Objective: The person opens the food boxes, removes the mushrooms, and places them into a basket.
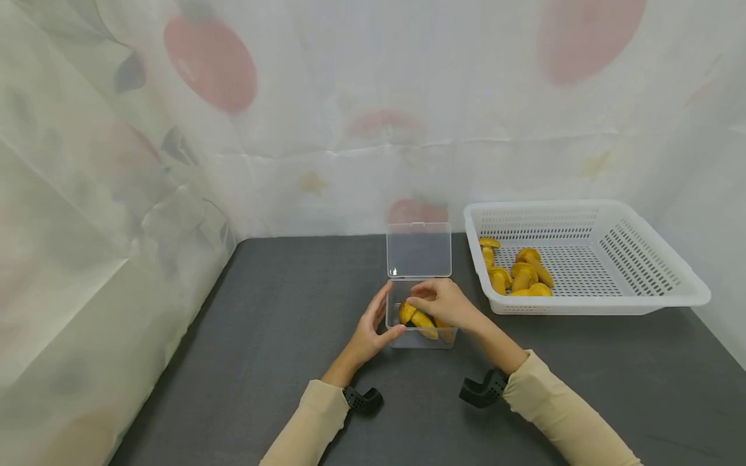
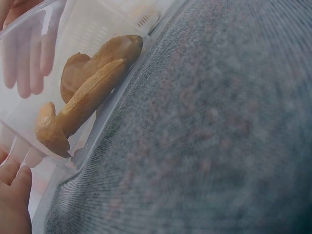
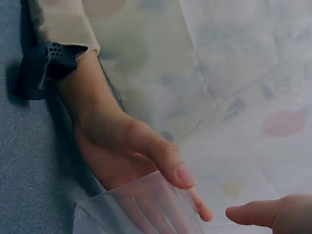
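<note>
A small clear plastic box (image 1: 421,340) stands on the table with its hinged lid (image 1: 418,250) raised at the back. Yellow-brown mushrooms lie inside; one mushroom (image 1: 423,321) slants across the bottom, beside another partly behind it, as the left wrist view shows. My left hand (image 1: 368,333) rests against the box's left side, fingers straight along the wall and thumb at the front corner. Over the box's opening is my right hand (image 1: 445,303), its fingertips above the mushrooms. Through the clear wall, its fingers (image 2: 35,63) hang down loosely with nothing between them.
To the right, a white perforated plastic basket (image 1: 600,301) holds several more mushrooms (image 1: 524,275) at its left end. The dark grey table (image 1: 291,310) ends at a pale printed curtain (image 1: 303,97). Black cameras (image 1: 364,401) sit on both wrists.
</note>
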The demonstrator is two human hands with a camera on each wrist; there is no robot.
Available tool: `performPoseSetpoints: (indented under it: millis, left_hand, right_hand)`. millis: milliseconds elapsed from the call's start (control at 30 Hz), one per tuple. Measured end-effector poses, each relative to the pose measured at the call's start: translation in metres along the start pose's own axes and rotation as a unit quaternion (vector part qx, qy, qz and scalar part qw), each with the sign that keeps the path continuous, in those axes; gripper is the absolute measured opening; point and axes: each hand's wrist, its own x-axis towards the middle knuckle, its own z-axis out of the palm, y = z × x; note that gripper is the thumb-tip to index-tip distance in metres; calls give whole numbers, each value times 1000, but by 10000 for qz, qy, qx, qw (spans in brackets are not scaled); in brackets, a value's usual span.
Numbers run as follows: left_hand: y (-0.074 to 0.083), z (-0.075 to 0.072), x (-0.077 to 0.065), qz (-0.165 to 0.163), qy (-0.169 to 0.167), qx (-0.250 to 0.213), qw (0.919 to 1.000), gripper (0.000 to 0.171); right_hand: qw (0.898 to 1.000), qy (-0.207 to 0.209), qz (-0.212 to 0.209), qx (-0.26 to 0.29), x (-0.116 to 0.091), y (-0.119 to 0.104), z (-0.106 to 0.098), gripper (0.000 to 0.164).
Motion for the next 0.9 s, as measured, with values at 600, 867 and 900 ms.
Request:
performPoseSetpoints:
  millis: [600, 867, 900]
  left_hand:
    - [0, 0, 0, 5, -21, -11, 10000, 83]
    - [2, 0, 0, 92, 14, -66, 9999, 84]
    - [2, 0, 0, 104, 20, -67, 9999, 84]
  right_hand:
    - [9965, -215, 749, -315, 7, -7, 12, 55]
    - [9967, -179, 704, -359, 14, -1, 18, 52]
    - [9967, -211, 689, -386, 14, 0, 19, 52]
